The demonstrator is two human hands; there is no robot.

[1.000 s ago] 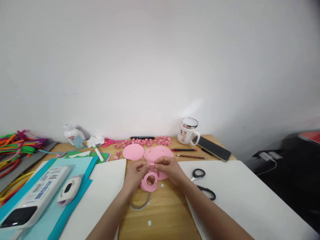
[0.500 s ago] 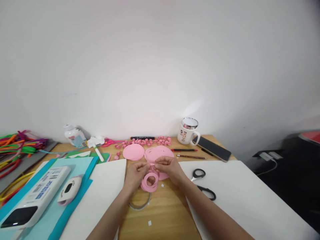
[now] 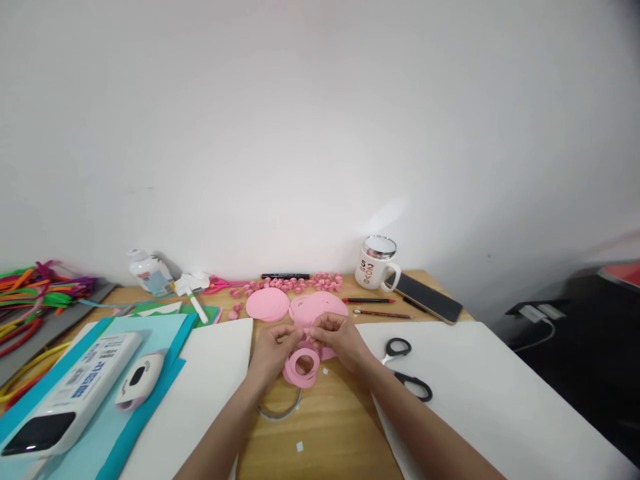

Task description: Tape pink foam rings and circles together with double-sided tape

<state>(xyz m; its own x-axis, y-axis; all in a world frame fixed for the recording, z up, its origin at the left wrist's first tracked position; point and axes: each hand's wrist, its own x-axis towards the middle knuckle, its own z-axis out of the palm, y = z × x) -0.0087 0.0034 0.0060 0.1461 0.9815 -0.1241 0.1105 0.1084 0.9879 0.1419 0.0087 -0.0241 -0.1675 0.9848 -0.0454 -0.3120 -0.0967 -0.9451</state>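
My left hand (image 3: pixel 275 350) and my right hand (image 3: pixel 337 339) meet at the middle of the desk, fingertips pinched close together on a small pink paper piece (image 3: pixel 306 337). The fingers partly hide that piece. Just below the fingertips lie pink paper rings (image 3: pixel 301 371), loosely stacked. Behind my hands are a pink paper disc stack (image 3: pixel 267 305) and a second, wider one (image 3: pixel 320 309). A row of small pink curled paper pieces (image 3: pixel 285 285) runs along the back. Part of a grey ring (image 3: pixel 280 417) shows below the pink rings.
White sheets lie left (image 3: pixel 200 380) and right (image 3: pixel 465 373). Black-handled scissors (image 3: pixel 414 387), a white mug (image 3: pixel 373 263) and a phone (image 3: pixel 427 297) are on the right. On the left are a white power bank (image 3: pixel 95 380), a bottle (image 3: pixel 150 272) and colourful pipe cleaners (image 3: pixel 45 290).
The pink rings have shifted slightly right. My fingertips have moved a little on the small pink piece; both hands remain in nearly the same place.
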